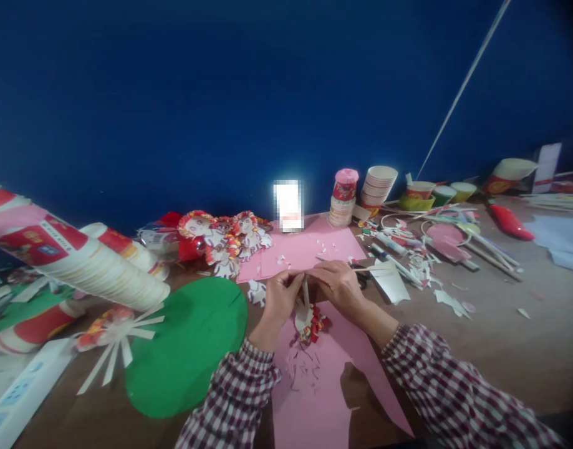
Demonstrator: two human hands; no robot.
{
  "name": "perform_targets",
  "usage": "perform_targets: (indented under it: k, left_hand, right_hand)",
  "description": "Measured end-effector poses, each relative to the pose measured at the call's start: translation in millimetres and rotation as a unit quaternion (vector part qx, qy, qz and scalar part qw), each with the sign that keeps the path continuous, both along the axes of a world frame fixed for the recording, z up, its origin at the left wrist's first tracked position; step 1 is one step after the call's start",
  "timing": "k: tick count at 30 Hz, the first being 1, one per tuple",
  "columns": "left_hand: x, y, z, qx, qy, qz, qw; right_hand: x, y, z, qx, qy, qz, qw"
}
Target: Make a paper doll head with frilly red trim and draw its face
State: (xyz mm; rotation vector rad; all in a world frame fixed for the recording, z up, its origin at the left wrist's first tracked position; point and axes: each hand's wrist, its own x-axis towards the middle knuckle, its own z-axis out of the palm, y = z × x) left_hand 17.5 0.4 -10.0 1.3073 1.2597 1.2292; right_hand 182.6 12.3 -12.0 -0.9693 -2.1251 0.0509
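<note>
My left hand (282, 298) is closed in a pinch at a white paper strip (306, 293). My right hand (337, 284) meets it fingertip to fingertip, also closed at the strip's upper end. The strip rises from a cut paper cup (303, 323) with a red and yellow crinkled paper fringe, just below my hands. Pink paper (309, 405) lies beneath, with thin dark curled scraps (305, 368) on it. A thin pale stick (373, 270) shows beyond my right hand; whether that hand touches it I cannot tell.
A green paper oval (187, 349) lies left, beside a cup cut into strips (120, 333). Stacked paper cups (94, 262) lean in from the left. Fringed paper lion figures (221, 234) sit behind. Cups (378, 184), pens and paper scraps (421, 265) crowd the right.
</note>
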Motion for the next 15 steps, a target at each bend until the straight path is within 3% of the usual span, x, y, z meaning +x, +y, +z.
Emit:
perform_targets:
  k: [15]
  left_hand:
    - [-4.8, -0.2, 4.3, -0.037, 0.032, -0.002, 0.999]
  right_hand:
    - [-1.4, -4.0, 8.5, 0.026, -0.063, -0.008, 0.998]
